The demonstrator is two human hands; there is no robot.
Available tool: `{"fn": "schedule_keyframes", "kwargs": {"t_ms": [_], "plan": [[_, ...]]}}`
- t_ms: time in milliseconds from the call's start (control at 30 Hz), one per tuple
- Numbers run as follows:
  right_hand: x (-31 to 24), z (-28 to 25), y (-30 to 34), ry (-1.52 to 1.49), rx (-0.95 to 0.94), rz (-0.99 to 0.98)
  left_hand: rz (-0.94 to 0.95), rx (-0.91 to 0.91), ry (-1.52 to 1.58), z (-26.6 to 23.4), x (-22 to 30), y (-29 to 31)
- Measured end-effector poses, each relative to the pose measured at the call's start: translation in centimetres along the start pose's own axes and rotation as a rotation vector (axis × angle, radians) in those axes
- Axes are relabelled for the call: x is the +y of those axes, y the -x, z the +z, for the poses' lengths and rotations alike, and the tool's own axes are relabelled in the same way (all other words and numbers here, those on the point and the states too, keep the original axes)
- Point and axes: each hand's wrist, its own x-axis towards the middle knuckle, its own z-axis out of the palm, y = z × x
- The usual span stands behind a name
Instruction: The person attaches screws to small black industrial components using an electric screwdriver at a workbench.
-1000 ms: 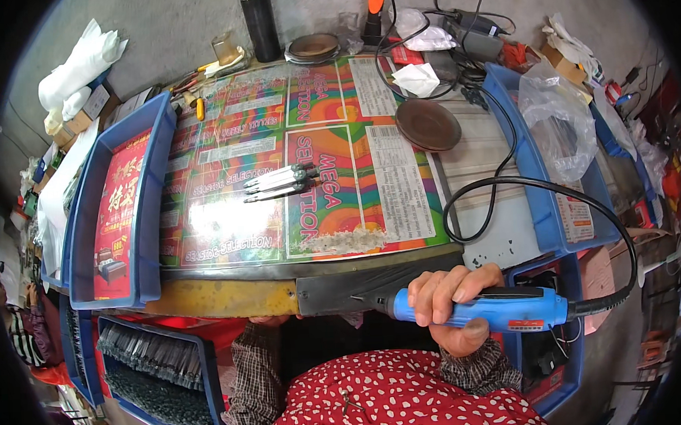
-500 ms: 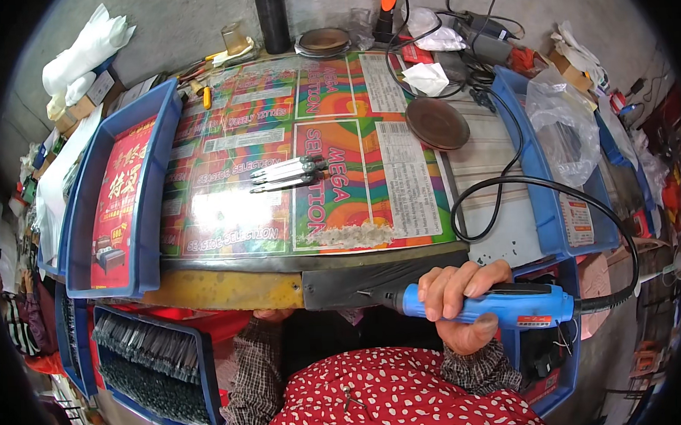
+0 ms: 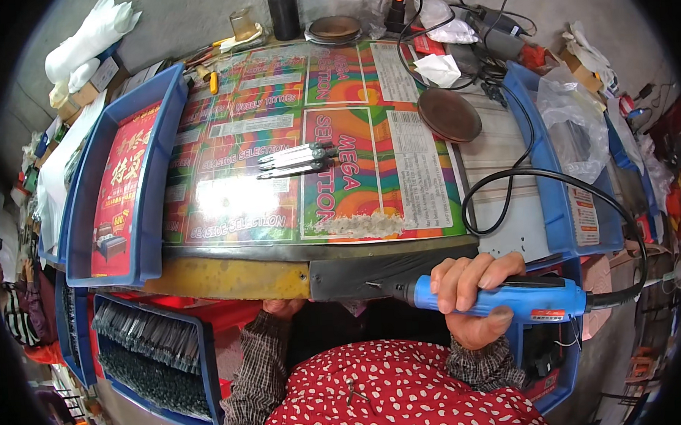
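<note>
My right hand (image 3: 477,294) is wrapped round a blue electric screwdriver (image 3: 523,299) held sideways just in front of the table's near edge. Its narrow tip points left, against the black-wrapped part of the edge strip (image 3: 336,279). Under the yellow part of that strip, my left hand (image 3: 284,308) shows only in part; its fingers are hidden by the edge. A few slim silver pieces with dark ends (image 3: 296,160) lie side by side on the colourful printed table cover (image 3: 257,208), beyond both hands.
A blue tray with a red sheet (image 3: 76,247) stands at the left. Below it, a blue bin (image 3: 210,370) holds many slim dark-and-clear pieces. The screwdriver's black cable (image 3: 567,176) loops over the right side, near a brown round dish (image 3: 449,115) and another blue tray (image 3: 557,211).
The whole view has shifted slightly, with the table sitting higher and further right in it. My right hand keeps its grip on the screwdriver; a bit more of my left hand shows.
</note>
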Motion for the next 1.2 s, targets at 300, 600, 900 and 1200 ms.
{"fn": "schedule_keyframes", "kwargs": {"t_ms": [300,600,900,1200], "plan": [[0.1,-0.2,0.3,-0.124,0.041,0.007,-0.021,0.059,0.009,1.5,-0.3,0.1],[0.1,0.3,0.3,0.008,0.082,0.0,0.003,0.134,-0.034,1.7,-0.4,0.7],[0.1,-0.2,0.4,-0.027,0.033,-0.016,0.039,0.204,-0.089,3.2,0.2,0.9],[-0.1,0.3,0.4,0.013,0.078,-0.012,0.027,0.175,-0.031,3.6,0.5,0.8]]}}
